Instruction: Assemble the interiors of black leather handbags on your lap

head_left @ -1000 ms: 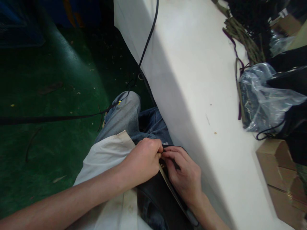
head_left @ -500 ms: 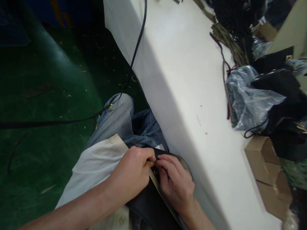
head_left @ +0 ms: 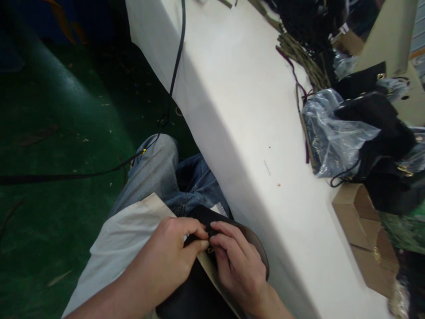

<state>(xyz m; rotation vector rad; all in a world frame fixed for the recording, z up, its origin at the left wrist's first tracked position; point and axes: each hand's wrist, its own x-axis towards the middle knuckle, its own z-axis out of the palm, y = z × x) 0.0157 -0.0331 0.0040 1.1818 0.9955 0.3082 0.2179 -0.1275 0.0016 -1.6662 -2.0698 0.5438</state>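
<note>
A black bag (head_left: 184, 294) with a rounded flap (head_left: 260, 252) lies across my lap, beside the table. Over its opening, my left hand (head_left: 174, 252) pinches a small dark piece at the bag's edge between thumb and forefinger. The kind of piece is too small to make out. Close against those fingertips, my right hand (head_left: 237, 259) is curled with its thumb and fingers at the same spot. A small brass-coloured fitting (head_left: 210, 250) shows just below the fingertips. My right palm rests over the bag's edge and hides part of it.
A white-covered table (head_left: 239, 88) runs along my right. On it are clear plastic wrapping (head_left: 335, 133), black bags (head_left: 375, 119) with gold hardware, an open cardboard box (head_left: 365, 239) and olive straps (head_left: 305, 57). A black cord (head_left: 175, 66) hangs over the table's edge.
Both hands and the bag sit slightly lower in view, and the camera has shifted a little. The left thumb and forefinger show more plainly in their pinch; more of the flap is visible.
</note>
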